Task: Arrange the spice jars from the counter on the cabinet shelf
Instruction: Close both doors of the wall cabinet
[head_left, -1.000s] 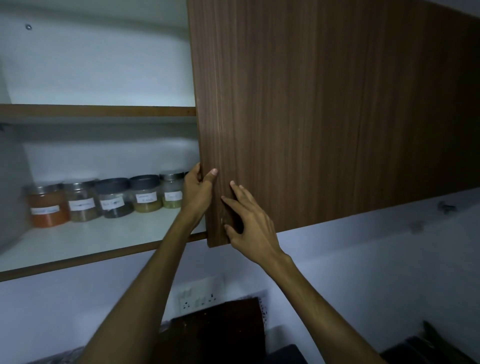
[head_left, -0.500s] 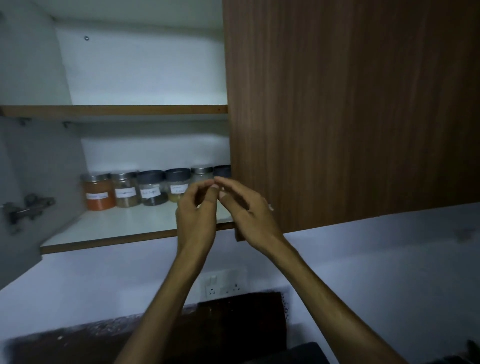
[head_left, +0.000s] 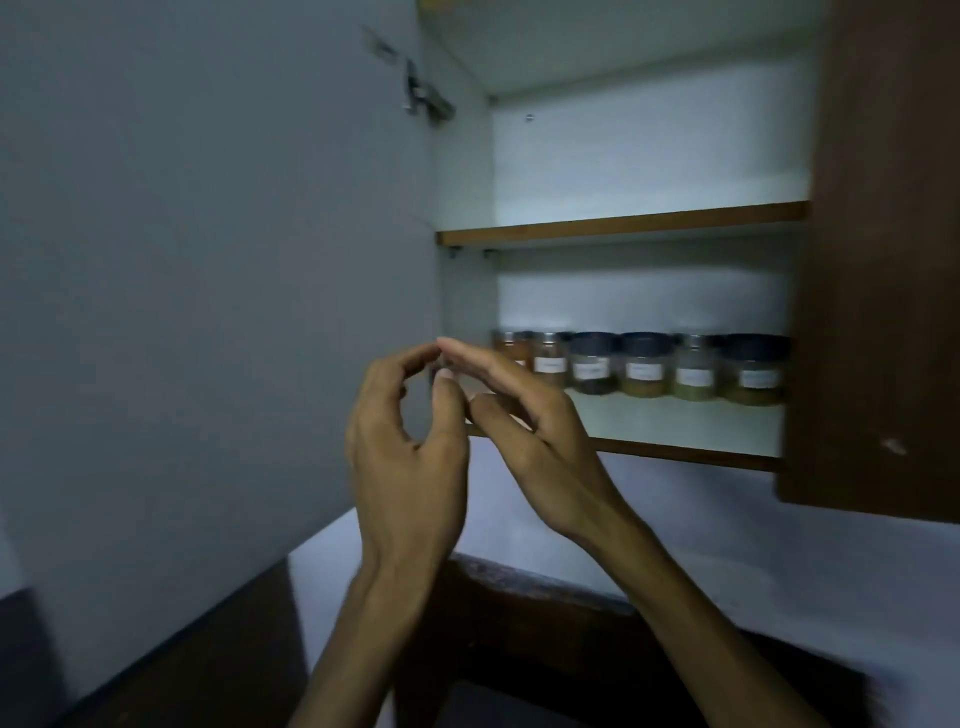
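Observation:
Several labelled spice jars (head_left: 644, 371) stand in a row at the back of the cabinet's lower shelf (head_left: 675, 413), from an orange one (head_left: 511, 349) at the left to a dark-lidded one (head_left: 756, 374) at the right. My left hand (head_left: 405, 447) and my right hand (head_left: 540, 431) are raised together in front of the shelf's left end. Their fingertips meet and neither holds anything. The right hand's fingers partly cover the orange jar.
The cabinet's left door (head_left: 208, 260) stands swung open, its grey inner face and a hinge (head_left: 423, 101) toward me. The brown right door (head_left: 883, 260) is closed. Above the jars is a bare upper shelf (head_left: 623, 223). A pale wall (head_left: 753, 545) lies below the cabinet.
My hands have left the edge of the brown door and come together in front of the shelf. The view has swung left, bringing the open left door into sight.

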